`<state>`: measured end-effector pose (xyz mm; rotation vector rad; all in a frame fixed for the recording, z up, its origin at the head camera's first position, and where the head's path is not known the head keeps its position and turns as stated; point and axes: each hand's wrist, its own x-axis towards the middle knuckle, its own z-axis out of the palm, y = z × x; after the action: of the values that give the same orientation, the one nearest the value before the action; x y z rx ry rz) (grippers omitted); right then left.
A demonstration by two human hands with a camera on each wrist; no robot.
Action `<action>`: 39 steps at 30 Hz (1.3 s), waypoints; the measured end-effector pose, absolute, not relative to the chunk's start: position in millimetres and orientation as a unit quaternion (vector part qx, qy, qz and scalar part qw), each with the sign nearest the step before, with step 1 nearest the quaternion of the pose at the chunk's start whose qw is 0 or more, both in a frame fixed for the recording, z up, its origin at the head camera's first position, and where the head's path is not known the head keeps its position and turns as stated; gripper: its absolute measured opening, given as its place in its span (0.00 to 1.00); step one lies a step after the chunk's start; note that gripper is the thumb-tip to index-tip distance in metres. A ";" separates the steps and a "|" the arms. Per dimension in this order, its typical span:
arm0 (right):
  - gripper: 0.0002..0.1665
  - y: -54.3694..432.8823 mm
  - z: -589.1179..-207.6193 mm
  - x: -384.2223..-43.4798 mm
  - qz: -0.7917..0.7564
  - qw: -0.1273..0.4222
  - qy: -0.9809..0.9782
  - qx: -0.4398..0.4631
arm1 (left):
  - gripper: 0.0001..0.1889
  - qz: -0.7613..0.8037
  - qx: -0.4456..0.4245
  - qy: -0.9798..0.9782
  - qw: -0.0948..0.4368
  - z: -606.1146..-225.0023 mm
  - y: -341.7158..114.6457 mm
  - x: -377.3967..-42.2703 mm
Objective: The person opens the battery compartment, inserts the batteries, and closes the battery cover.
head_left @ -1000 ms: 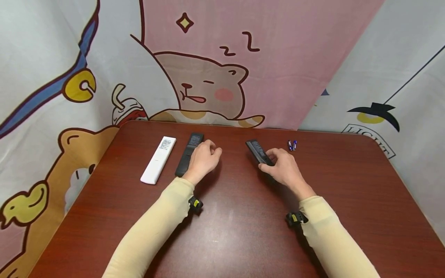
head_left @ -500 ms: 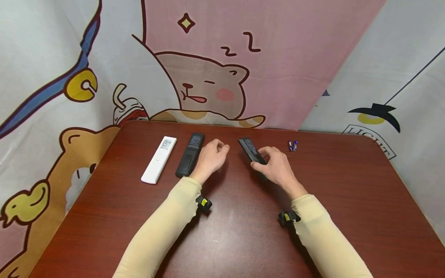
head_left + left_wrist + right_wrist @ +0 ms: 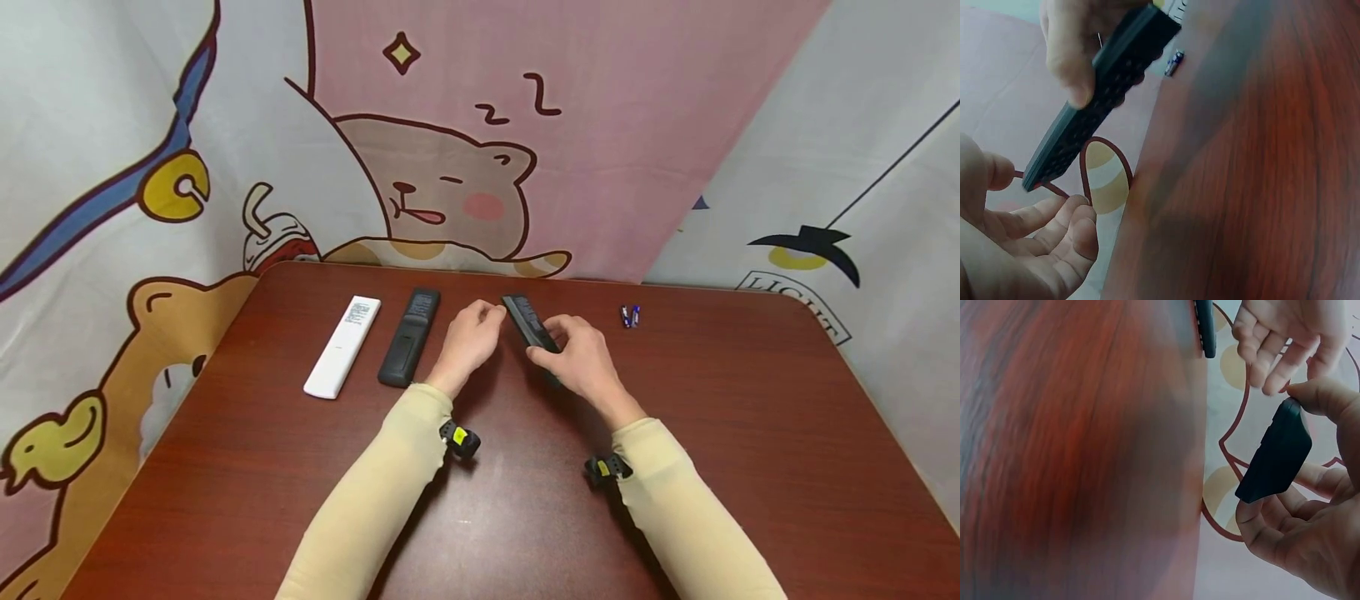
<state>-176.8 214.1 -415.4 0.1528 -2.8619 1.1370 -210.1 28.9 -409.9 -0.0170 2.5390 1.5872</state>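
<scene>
My right hand [image 3: 583, 360] holds a black remote control [image 3: 528, 320] above the table, thumb on one side and fingers on the other. Its back, with a printed label, faces up in the head view; the button side shows in the left wrist view. Beside the far end of that remote is my left hand [image 3: 472, 336], its fingers loosely bent. In the left wrist view, the left thumb [image 3: 999, 171] and the fingers stand apart around the remote's tip, without a pinch on it.
To the left, a second black remote [image 3: 408, 337] and a white remote [image 3: 342, 347] lie back up on the brown table [image 3: 480, 517]. Two small blue batteries [image 3: 635, 316] lie toward the back right. A printed cloth [image 3: 637, 125] hangs behind the table.
My right hand has carried the held remote leftward. My left hand has moved right, away from the black remote on the table, up to the held remote's far end.
</scene>
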 end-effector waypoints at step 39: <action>0.26 177.6 -400.8 -173.8 0.439 0.061 -0.890 0.108 | 0.31 0.851 -0.076 0.502 0.135 -420.8 51.5 -204.2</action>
<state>-173.8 177.6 -400.8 0.3264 -2.6917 1.3266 -204.2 51.5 -420.8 -0.2192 1.4553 2.4654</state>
